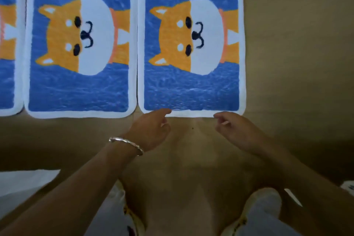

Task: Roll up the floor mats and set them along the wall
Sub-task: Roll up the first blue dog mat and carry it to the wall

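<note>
brown floor carries three blue dog-print mats, all flat, unrolled, side by side. middle mat and right mat lie nearly edge to edge; left mat is cut off by the frame. we reach both hands to the right mat's near white border. left hand: index fingertip out at the border's left end, looks touching; other fingers loosely curled, pinching nothing. right hand: fingers loosely bent, tips at the border's right end, gripping nothing. silver bracelet on our left wrist.
</note>
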Available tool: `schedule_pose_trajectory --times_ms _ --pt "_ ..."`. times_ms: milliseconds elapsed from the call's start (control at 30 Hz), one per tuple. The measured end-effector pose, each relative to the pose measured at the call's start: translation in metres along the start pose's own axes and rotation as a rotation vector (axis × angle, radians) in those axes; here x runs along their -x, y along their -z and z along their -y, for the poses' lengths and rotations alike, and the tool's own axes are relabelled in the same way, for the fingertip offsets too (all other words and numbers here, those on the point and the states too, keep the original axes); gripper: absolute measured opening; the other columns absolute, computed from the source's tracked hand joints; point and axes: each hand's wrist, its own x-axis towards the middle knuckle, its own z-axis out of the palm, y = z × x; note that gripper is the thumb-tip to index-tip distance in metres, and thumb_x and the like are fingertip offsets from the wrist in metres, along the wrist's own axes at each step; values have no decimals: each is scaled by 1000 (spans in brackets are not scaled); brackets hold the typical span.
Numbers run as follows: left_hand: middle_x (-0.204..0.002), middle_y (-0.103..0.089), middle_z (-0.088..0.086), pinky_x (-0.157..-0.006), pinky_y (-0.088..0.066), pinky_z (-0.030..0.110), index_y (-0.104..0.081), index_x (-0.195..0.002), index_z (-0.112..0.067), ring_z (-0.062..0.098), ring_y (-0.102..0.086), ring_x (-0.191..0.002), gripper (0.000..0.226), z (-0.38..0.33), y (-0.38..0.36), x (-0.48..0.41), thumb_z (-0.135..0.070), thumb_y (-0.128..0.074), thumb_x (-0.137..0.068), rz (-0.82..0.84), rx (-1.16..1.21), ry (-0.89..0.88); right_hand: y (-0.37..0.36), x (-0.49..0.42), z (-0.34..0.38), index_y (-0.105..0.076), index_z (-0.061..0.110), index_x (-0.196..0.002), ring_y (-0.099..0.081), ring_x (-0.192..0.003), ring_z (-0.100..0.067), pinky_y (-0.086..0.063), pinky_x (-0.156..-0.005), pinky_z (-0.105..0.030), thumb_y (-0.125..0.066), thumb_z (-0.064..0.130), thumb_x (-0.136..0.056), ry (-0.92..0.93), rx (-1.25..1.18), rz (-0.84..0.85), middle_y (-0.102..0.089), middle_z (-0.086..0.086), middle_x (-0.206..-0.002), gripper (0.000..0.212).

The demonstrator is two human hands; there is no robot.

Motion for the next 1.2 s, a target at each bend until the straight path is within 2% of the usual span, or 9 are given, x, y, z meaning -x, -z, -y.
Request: schedule_pose_trajectory --times_ms 133,267,367,533,633,767,933,1100,1200 --pt "-119 -59 -1 -93 -35 23 -42 -138 -22 17 -54 -112 45 37 -33 -28 -23 -50 -94 15 -16 39 -17 -28 -24 -49 24 -134 -50 -100 -6 -37 -84 -20 -49 29 -97 52 82 34 -54 5 -127 37" --pt "-127 -54 2 -97 -38 28 -37 -141 -23 20 -52 -116 49 59 -46 -56 -27 -47 -94 52 -206 4 -15 -60 -34 -50 22 -134 -51 -106 -10 -37 -85 -20 -51 30 -96 109 217 68 -52 0 -130 39" --pt "-131 -50 3 -96 -39 31 -35 -142 -23 22 -51 -120 48 58 -41 -79 -30 -45 -95 13 -284 -32 -7 -83 -30 -48 23 -134 -51 -111 -11 -38 -85 -23 -52 35 -95 162 277 36 -50 1 -130 41" --pt "-123 -49 3 -89 -46 37 -42 -133 -22 22 -51 -114 42 43 -39 -108 -38 -45 -95 -32 -482 -128 -4 -101 -28 -46 23 -134 -49 -114 -15 -42 -94 -31 -50 39 -95 194 420 59 -46 2 -130 42" --pt "-123 -47 3 -87 -47 40 -44 -130 -20 22 -48 -115 42 35 -46 -117 -41 -47 -93 -15 -632 -212 -6 -109 -32 -46 22 -133 -49 -114 -17 -43 -96 -35 -50 39 -95 201 483 84 -45 0 -129 42" --pt "-128 -42 4 -84 -46 39 -40 -129 -19 24 -45 -117 48 31 -59 -125 -43 -54 -90 52 -779 -232 -12 -119 -42 -43 19 -134 -45 -119 -22 -42 -96 -36 -51 39 -93 223 623 47 -43 -4 -131 46" --pt "-127 -41 8 -78 -46 38 -37 -129 -17 26 -45 -115 51 24 -73 -136 -38 -58 -88 37 -840 -198 -22 -122 -47 -38 17 -133 -40 -122 -26 -38 -93 -39 -61 35 -88 286 801 -18 -39 -7 -132 53" --pt "-121 -42 12 -74 -42 34 -54 -117 -13 28 -48 -105 29 17 -82 -140 -25 -49 -91 -3 -849 -149 -23 -125 -53 -35 19 -134 -38 -122 -26 -37 -94 -39 -55 31 -92 333 819 -68 -38 -8 -133 48" --pt "-116 -53 13 -78 -44 37 -58 -109 -10 31 -54 -103 28 16 -74 -142 -26 -45 -90 -3 -725 -114 -20 -128 -59 -44 20 -130 -40 -118 -26 -38 -92 -38 -46 32 -95 369 751 -45 -42 -7 -126 37"
